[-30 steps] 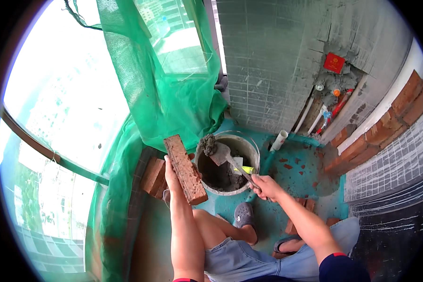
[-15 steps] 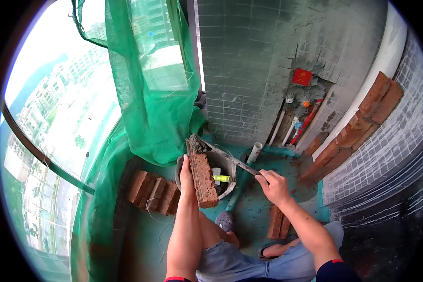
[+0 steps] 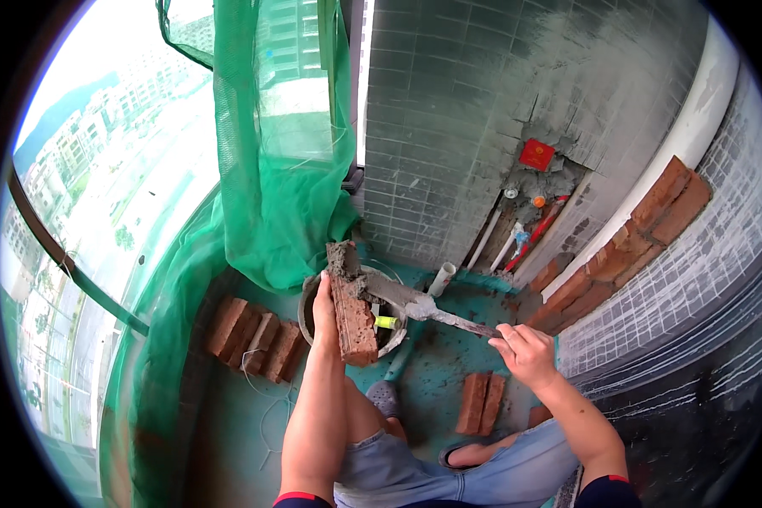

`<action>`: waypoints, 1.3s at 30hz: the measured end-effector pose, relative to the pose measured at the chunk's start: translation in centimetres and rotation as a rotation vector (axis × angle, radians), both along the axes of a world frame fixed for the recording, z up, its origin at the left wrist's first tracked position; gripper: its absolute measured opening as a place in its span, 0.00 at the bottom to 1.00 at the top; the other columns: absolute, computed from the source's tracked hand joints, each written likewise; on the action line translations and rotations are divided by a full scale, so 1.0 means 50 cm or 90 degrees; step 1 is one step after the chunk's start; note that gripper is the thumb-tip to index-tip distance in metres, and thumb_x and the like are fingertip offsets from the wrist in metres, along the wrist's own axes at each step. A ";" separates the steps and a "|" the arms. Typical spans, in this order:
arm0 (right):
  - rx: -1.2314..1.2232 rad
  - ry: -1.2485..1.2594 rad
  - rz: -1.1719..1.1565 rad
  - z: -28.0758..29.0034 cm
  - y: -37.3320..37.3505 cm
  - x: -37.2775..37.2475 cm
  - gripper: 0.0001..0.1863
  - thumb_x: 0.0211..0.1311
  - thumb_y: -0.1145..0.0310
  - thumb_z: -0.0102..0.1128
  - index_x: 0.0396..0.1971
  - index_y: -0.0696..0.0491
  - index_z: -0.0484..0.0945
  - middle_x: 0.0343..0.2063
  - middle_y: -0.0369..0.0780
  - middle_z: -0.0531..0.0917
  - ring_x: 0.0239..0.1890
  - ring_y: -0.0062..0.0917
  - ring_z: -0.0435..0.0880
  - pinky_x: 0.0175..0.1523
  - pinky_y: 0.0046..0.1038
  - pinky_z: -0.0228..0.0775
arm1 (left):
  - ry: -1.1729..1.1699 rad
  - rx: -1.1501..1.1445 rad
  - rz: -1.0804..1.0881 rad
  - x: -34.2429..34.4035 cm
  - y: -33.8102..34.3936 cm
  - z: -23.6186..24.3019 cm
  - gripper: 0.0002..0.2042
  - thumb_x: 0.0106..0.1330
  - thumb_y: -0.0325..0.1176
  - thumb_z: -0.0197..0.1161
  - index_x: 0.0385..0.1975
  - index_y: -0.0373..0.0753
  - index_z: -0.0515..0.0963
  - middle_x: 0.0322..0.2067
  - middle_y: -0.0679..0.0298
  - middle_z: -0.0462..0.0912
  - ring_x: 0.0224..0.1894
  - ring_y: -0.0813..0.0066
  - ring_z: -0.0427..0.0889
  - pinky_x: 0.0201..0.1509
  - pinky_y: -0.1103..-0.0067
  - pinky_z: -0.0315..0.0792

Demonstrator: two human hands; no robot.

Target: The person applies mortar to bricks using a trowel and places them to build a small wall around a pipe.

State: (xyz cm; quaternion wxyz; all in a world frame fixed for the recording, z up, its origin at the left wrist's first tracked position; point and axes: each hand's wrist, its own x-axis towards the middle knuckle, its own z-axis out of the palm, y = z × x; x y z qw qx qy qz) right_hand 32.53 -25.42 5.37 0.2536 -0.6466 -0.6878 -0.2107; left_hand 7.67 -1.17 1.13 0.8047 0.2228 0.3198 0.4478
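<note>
My left hand (image 3: pixel 323 311) is closed round the left side of a red brick (image 3: pixel 356 328), held lengthwise over a bucket. Grey mortar (image 3: pixel 342 259) sits on the brick's far end. My right hand (image 3: pixel 527 353) grips the handle end of a mortar-smeared trowel (image 3: pixel 398 295); its blade lies flat and reaches left, its tip touching the mortar on the brick. Below the brick stands the round bucket (image 3: pixel 307 315), mostly hidden by it, with a yellow-green object (image 3: pixel 387 323) showing inside.
Several bricks (image 3: pixel 261 339) lie on the floor at left, beside a thin looped wire; two more bricks (image 3: pixel 481 403) lie at right. Brickwork (image 3: pixel 631 245) rises along a white pipe (image 3: pixel 709 93). Green netting (image 3: pixel 271 195) hangs by the window. Pipes (image 3: pixel 491 229) stand in a wall recess.
The trowel has been drawn back to the right and its blade turned flat, broad face showing. My right hand moved right and slightly down. Mortar on the brick has spread; the view shifted somewhat.
</note>
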 end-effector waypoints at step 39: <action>-0.143 0.118 0.027 0.155 0.117 0.026 0.15 0.61 0.60 0.63 0.40 0.57 0.82 0.22 0.42 0.79 0.22 0.36 0.79 0.27 0.32 0.71 | -0.027 -0.076 -0.109 0.051 -0.016 0.025 0.23 0.71 0.56 0.47 0.42 0.41 0.76 0.29 0.63 0.81 0.27 0.71 0.79 0.31 0.73 0.75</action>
